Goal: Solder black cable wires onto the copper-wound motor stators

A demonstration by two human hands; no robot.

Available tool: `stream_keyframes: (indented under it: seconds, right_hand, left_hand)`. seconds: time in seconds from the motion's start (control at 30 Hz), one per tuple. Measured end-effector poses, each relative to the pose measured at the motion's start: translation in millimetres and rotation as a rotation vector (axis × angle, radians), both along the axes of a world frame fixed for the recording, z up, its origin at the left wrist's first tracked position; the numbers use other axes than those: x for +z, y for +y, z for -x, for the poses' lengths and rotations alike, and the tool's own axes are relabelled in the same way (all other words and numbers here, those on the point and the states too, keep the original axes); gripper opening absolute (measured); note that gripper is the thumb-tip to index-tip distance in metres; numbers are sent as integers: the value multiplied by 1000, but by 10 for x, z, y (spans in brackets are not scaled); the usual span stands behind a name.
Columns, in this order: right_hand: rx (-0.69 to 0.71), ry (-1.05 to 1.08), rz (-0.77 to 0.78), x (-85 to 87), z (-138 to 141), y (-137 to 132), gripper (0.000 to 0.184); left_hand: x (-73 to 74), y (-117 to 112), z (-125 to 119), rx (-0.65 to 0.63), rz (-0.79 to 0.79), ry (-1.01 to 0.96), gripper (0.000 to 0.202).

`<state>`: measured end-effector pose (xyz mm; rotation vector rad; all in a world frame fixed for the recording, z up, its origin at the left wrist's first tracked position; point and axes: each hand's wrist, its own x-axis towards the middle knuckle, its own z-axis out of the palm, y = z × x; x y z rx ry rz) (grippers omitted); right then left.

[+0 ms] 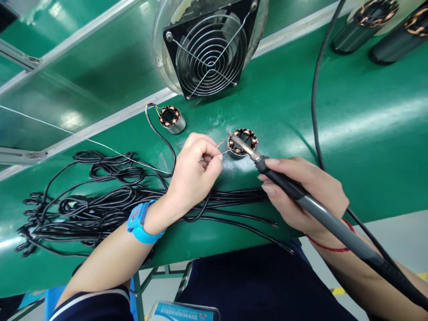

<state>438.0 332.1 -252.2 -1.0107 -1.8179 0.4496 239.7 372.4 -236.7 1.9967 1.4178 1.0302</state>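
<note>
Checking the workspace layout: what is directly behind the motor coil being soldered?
Behind the stator stands a black fan with a wire guard, on the green bench. The soldering iron tip covers part of the stator's rim.

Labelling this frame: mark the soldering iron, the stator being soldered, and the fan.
soldering iron (301,194), head view, on the grey handle near the grip.
stator (249,136), head view, on its copper windings.
fan (210,55), head view, on the wire guard's centre.

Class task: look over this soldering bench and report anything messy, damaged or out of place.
The black cables lie in a loose tangle on the green bench, some ends hanging over its front edge. Whitish smears mark the surface beside the motor stator. Nothing looks broken.
</note>
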Motion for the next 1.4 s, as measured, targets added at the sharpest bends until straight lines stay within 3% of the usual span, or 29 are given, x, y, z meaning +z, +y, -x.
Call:
stream_keyframes:
  seconds: [0.13, 0.3, 0.4, 0.73, 0.83, 0.93, 1.03, 1.07, 1.13, 1.23, 1.33, 1.4]
  right_hand:
    - [-16, -106, 114, 219, -1, 59, 40]
    - [104, -311, 145, 448, -9, 352, 32]
    - [176, -384, 114, 408, 33, 498, 37]
    - [99, -312, 8, 140, 143, 490, 32]
    - [86, -261, 15, 90, 127, 530, 37]
    - [99, -277, 22, 17, 133, 598, 45]
    - [170, -352, 9, -55, 157, 656, 46]
    - [186, -368, 1, -70, 163, 665, 46]
    - [187, -380, -13, -81, 166, 665, 45]
    - [161, -382, -15, -61, 151, 631, 45]
    - [181, -380, -7, -31, 126, 595, 45]
    - [202, -377, -1, -19, 111, 585, 45]
  left_hand:
    - [-7, 8, 0, -5, -9, -25, 18]
    - [-19, 18, 5, -21, -24, -50, 17]
    - [-22, 19, 7, -16, -21, -49, 17]
    - [-9, 16, -6, -5, 46, -83, 16]
    - [18, 10, 15, 17, 245, -183, 12]
    - [83, 41, 58, 39, 655, -345, 19]
    - [167, 101, 97, -67, 1042, -455, 6]
    - [191, 119, 103, -103, 1125, -496, 10]
    - [225, 145, 101, -105, 1183, -606, 17]
    - [234, 161, 78, 54, 1123, -765, 16]
    - [213, 170, 64, 183, 1075, -827, 17]
    - [193, 174, 67, 187, 1069, -835, 17]
